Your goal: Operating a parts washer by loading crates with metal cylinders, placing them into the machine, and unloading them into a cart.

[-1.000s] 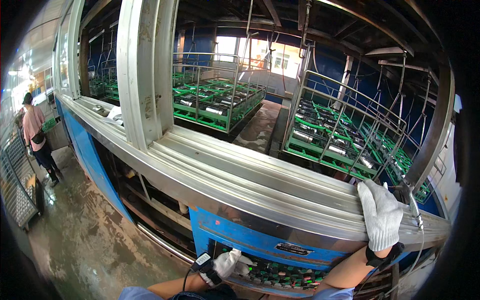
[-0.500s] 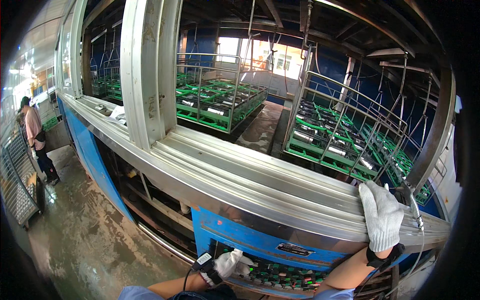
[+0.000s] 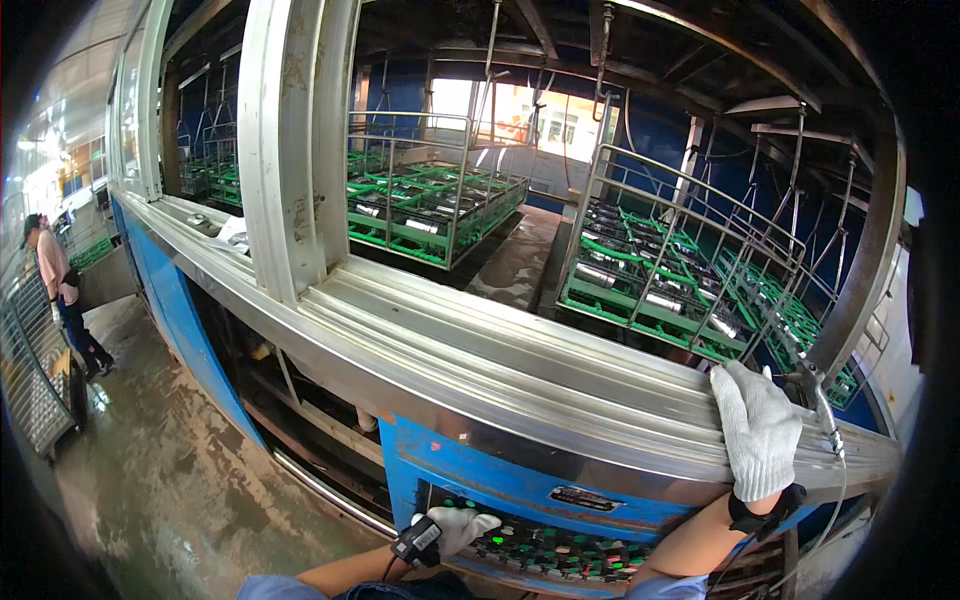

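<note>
My left hand [image 3: 460, 528], in a white knit glove, is low over a panel of buttons and switches [image 3: 575, 553] on the blue machine front. One digit stretches rightward near a green-lit button [image 3: 497, 540]; its other fingers are partly hidden. Whether it touches a button I cannot tell. My right hand [image 3: 758, 430], gloved alike, lies across the wide metal sill [image 3: 560, 385], its fingers bent over the far edge. Black bands are on both wrists. Beyond the sill, wire baskets [image 3: 650, 280] hang with green racks of shiny cylindrical parts.
A thick metal post [image 3: 290, 150] rises from the sill at left. A cable with a metal fitting [image 3: 828, 415] hangs beside my right hand. Below the sill at left is an opening [image 3: 290, 400] in the blue housing. At far left a person [image 3: 55, 280] stands by a metal rack [image 3: 40, 360].
My left hand has shifted slightly left, its fingers drawn closer together. My right hand stays on the sill. The view has moved slightly. The person at far left has changed posture.
</note>
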Available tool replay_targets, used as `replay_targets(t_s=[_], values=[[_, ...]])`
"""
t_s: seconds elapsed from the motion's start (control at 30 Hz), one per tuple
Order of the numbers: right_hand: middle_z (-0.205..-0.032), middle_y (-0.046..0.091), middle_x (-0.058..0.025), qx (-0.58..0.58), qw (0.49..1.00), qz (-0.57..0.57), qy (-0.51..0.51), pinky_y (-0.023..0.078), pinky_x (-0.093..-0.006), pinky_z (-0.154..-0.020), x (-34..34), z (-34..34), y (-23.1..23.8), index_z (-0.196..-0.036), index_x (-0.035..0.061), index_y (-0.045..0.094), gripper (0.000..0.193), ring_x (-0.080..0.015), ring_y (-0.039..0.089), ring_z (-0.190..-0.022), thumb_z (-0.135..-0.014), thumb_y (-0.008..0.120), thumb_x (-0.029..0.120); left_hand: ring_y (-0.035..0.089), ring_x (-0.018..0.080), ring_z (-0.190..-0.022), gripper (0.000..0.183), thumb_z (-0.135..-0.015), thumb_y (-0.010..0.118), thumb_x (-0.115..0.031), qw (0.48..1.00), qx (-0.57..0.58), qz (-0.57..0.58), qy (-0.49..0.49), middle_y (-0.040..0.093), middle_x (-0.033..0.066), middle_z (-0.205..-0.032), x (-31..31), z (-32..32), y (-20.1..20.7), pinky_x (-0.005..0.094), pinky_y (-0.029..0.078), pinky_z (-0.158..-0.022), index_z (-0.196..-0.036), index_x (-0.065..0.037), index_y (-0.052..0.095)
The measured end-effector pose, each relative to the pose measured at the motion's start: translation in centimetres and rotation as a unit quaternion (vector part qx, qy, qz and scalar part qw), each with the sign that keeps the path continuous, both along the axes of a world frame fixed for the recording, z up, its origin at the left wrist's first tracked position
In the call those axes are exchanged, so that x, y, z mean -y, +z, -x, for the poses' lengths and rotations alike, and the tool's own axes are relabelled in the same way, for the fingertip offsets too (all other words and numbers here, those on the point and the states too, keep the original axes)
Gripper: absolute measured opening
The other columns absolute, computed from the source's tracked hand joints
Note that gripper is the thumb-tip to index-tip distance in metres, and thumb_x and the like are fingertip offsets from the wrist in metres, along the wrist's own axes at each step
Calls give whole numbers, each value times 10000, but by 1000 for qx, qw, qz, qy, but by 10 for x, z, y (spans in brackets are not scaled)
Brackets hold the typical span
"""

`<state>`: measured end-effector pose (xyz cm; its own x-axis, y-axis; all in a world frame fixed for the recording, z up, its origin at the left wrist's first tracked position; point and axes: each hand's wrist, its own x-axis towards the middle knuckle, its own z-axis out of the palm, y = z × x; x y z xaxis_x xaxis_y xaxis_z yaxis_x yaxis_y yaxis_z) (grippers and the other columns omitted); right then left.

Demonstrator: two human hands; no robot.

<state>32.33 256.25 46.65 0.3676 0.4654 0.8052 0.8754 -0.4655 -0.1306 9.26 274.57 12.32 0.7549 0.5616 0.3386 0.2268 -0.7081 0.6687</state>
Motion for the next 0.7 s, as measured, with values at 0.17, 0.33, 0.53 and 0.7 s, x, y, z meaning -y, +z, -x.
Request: replay_targets(t_s=[0.17, 0.33, 0.53, 0.7], values=[[-965, 738, -190, 16, 1000, 3, 9, 528, -450, -996, 1, -4, 0, -1057, 27, 754, 334, -365, 710, -927, -944, 703, 337, 732, 306, -742, 503, -998, 585, -536, 997, -74, 31, -10, 722, 176, -769, 0, 0, 11, 400, 582, -691, -914, -87, 796], [-973, 742, -187, 27, 1000, -6, -1, 535, -446, -987, 1, -5, 0, -1055, 22, 755, 332, -361, 715, -929, -940, 711, 331, 743, 271, -790, 407, -1008, 589, -491, 995, -37, 71, -53, 752, 128, -847, -1, 0, 14, 356, 593, -716, -1007, -149, 810], [-1047, 741, -200, 14, 1000, 18, 7, 527, -422, -969, 7, -3, 9, -1096, 13, 749, 353, -362, 708, -988, -966, 679, 333, 740, 222, -1000, 326, -1062, 530, -372, 979, -145, 96, -110, 766, 62, -1121, -8, -2, 13, 332, 594, -875, -1245, -198, 735], [-1046, 740, -201, 13, 1000, 26, 1, 522, -423, -978, 7, -1, 7, -1099, 13, 749, 358, -360, 707, -990, -966, 678, 338, 727, 212, -1060, 313, -1055, 537, -326, 971, -179, 113, -112, 757, 49, -1177, -12, -3, 0, 318, 585, -913, -1243, -171, 734]])
